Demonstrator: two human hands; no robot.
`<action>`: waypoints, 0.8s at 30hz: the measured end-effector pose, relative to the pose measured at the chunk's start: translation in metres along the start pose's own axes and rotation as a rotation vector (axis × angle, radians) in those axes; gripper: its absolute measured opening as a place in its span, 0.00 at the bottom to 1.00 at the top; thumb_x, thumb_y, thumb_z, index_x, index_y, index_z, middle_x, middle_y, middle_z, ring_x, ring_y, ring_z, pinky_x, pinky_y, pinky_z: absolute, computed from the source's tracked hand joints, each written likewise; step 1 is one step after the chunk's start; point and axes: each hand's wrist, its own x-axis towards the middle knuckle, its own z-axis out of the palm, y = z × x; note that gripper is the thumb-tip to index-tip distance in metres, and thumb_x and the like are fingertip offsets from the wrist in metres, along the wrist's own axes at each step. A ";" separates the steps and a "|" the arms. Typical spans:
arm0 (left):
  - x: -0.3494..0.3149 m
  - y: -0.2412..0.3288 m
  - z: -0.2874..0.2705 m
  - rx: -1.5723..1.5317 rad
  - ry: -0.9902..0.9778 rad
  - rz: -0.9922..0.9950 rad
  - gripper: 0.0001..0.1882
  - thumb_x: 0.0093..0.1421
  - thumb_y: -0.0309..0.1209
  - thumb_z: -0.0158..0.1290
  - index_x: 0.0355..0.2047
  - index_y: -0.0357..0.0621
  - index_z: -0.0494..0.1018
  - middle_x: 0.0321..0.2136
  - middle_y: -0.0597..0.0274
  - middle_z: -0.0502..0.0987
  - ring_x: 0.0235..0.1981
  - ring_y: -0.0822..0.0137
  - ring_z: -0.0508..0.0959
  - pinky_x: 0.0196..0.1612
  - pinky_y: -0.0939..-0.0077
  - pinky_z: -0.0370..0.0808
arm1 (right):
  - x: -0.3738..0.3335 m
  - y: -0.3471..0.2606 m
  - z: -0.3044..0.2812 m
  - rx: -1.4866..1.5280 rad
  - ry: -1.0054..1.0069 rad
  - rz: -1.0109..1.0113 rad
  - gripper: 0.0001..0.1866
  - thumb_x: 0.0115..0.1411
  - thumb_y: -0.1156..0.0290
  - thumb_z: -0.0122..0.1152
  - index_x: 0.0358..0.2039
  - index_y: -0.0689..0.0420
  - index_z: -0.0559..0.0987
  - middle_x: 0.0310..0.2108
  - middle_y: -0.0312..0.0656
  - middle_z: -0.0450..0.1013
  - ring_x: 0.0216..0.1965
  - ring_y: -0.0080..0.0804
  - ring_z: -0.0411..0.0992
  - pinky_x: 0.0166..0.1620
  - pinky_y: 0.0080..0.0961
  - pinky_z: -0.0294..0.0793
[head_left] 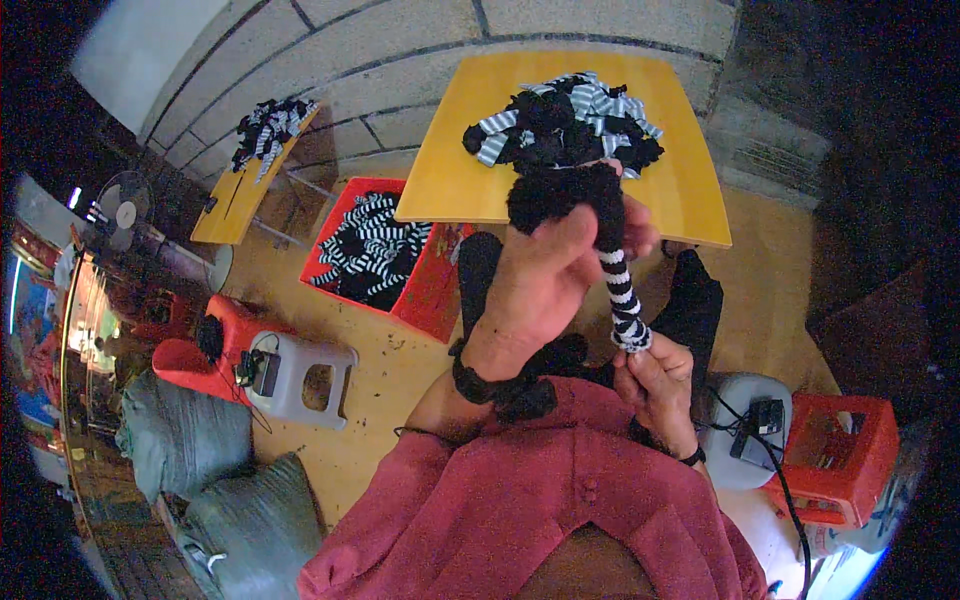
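In front of me a narrow black-and-white striped knit tube (622,292) with a fuzzy black end is stretched between my hands. My left hand (545,275) is closed around the fuzzy black part, its thumb in front and some fingers showing behind. Lower and to the right, my right hand (660,380) pinches the bunched striped end. Whether the piece is a sock or a glove, I cannot tell. Just beyond my left hand lies a pile of black and grey-striped knit pieces (570,120) on a yellow table (690,200).
A red bin (430,300) of striped knit pieces stands left of the table. A second yellow table (218,215) holds another pile. Grey stool (300,375), green sacks (185,430) and a fan (125,212) are at left. At right are a red stool (845,455) and a black cable (785,490).
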 end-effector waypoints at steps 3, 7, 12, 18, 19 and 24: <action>0.003 0.006 0.001 0.155 0.184 0.024 0.19 0.60 0.40 0.50 0.45 0.38 0.67 0.33 0.55 0.76 0.34 0.61 0.77 0.39 0.69 0.74 | -0.001 0.003 -0.001 -0.018 0.006 -0.010 0.11 0.60 0.67 0.54 0.29 0.63 0.75 0.16 0.32 0.67 0.14 0.15 0.58 0.17 0.14 0.52; -0.006 -0.005 0.008 0.398 0.295 0.238 0.15 0.61 0.36 0.49 0.38 0.34 0.71 0.30 0.53 0.78 0.31 0.63 0.78 0.35 0.72 0.75 | -0.002 0.003 0.006 0.008 0.085 0.003 0.10 0.60 0.68 0.54 0.29 0.63 0.75 0.16 0.31 0.67 0.13 0.15 0.58 0.17 0.14 0.53; -0.008 -0.014 0.001 0.648 0.516 0.496 0.07 0.52 0.25 0.59 0.31 0.35 0.75 0.27 0.61 0.77 0.29 0.74 0.74 0.35 0.81 0.71 | -0.007 -0.004 0.013 0.017 0.124 0.063 0.08 0.60 0.69 0.53 0.31 0.62 0.75 0.19 0.31 0.68 0.15 0.13 0.59 0.18 0.12 0.54; -0.008 -0.014 -0.001 0.831 0.462 0.713 0.11 0.46 0.21 0.63 0.30 0.36 0.74 0.25 0.67 0.76 0.25 0.77 0.72 0.31 0.83 0.70 | -0.006 -0.009 0.019 0.098 0.123 0.114 0.05 0.59 0.72 0.54 0.31 0.61 0.75 0.21 0.31 0.69 0.18 0.12 0.60 0.19 0.11 0.55; -0.012 -0.015 0.000 0.791 0.464 0.664 0.10 0.46 0.21 0.62 0.30 0.36 0.74 0.25 0.66 0.76 0.26 0.77 0.72 0.31 0.83 0.69 | -0.005 -0.010 0.020 0.102 0.122 0.091 0.05 0.58 0.73 0.54 0.30 0.60 0.75 0.21 0.31 0.69 0.18 0.13 0.60 0.20 0.11 0.56; -0.015 -0.012 -0.004 0.646 0.447 0.478 0.11 0.47 0.23 0.62 0.31 0.37 0.73 0.28 0.63 0.76 0.29 0.77 0.72 0.33 0.84 0.69 | 0.004 0.010 0.019 -0.161 0.185 -0.133 0.06 0.58 0.72 0.54 0.27 0.60 0.74 0.17 0.31 0.66 0.16 0.13 0.58 0.19 0.13 0.54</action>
